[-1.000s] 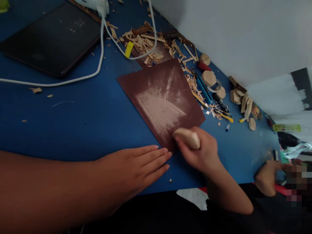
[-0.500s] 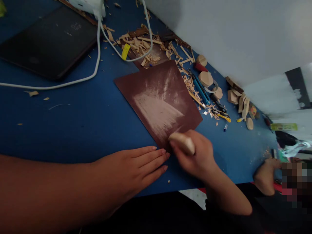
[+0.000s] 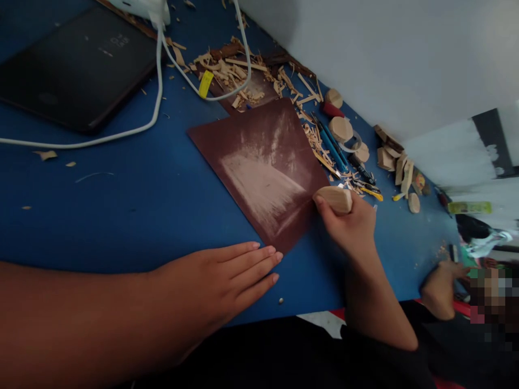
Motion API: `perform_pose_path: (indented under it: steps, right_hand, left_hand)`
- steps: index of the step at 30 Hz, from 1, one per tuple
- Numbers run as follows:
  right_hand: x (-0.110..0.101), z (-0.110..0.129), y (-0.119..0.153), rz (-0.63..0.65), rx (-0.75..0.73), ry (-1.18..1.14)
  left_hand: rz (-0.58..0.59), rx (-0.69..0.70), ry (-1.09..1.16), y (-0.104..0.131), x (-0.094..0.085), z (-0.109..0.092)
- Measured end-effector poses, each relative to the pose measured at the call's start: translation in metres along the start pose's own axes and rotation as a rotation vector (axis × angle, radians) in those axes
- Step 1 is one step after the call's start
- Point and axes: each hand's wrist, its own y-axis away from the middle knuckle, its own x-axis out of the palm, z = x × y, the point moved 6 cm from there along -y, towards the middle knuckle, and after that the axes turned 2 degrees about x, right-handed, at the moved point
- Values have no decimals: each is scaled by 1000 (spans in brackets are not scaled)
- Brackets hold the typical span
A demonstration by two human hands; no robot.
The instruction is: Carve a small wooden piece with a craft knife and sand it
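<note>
The blue tabletop (image 3: 133, 205) ran beneath both hands and on toward the far right. The bare left arm (image 3: 81, 319) reached in almost level from the left edge, and its left hand (image 3: 227, 281) lay flat, palm down. Its 4 visible fingers were straight and set close side by side, holding nothing, with the longest tips at the near corner of the brown sheet; the thumb was hidden. A black tablet (image 3: 77, 70) lay at the upper left, well apart from the hands.

The brown sheet (image 3: 263, 173) rested askew on the table, its middle patched with pale dust. From the lower right, the right arm (image 3: 381, 302) slanted up and leftward, out of a dark sleeve (image 3: 385, 348), to a right hand (image 3: 357, 227) curled firmly around a wooden piece (image 3: 334, 200). The thumb pressed along the near side of the wood; the other fingers were mostly hidden behind it.

That piece was at the right-hand corner of the sheet; whether it touched the surface could not be told. Just beyond it lay 1 round wooden disc (image 3: 340, 129) and slim blue pens (image 3: 334, 148) among shavings (image 3: 316, 138).
</note>
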Motion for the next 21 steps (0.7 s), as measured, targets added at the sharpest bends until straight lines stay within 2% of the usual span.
perform_pose_path:
  steps: [1,2,5,6,9,10,11,14,15,16,18,19,20,21]
  right_hand:
    - [-1,1,1,-5,-5,6]
    - [2,5,3,43,-61,-18]
    - [16,24,14,308,-287,-151]
    - [16,23,13,292,-270,-150]
    - [3,0,2,23,-27,-23]
    - [1,-2,1,-21,-4,0]
    - [3,-1,1,-3,-35,-6]
    - [16,15,6,215,-229,-126]
    - [17,15,6,243,-229,-146]
    - [15,12,3,211,-175,-134]
    - [6,0,-3,48,-18,-53]
    - [2,-2,-4,-5,15,-23]
    - [2,1,-3,3,-9,-17]
    - [5,7,-1,68,-83,-43]
  left_hand:
    - [0,3,5,0,0,0]
    - [-3,7,12,0,-1,0]
    - [-14,12,15,0,-6,1]
    - [-12,9,7,0,-7,1]
    - [-1,-4,-10,1,-9,1]
    - [-6,-7,-6,1,-9,1]
    - [-17,-6,3,1,-9,1]
    - [-18,11,39,1,-7,1]
    - [-7,10,42,1,-7,1]
    - [3,7,41,1,-7,2]
    - [24,-5,33,1,-8,3]
    - [27,-10,32,1,-9,3]
    - [27,-11,38,1,-10,3]
    - [26,-10,48,1,-10,3]
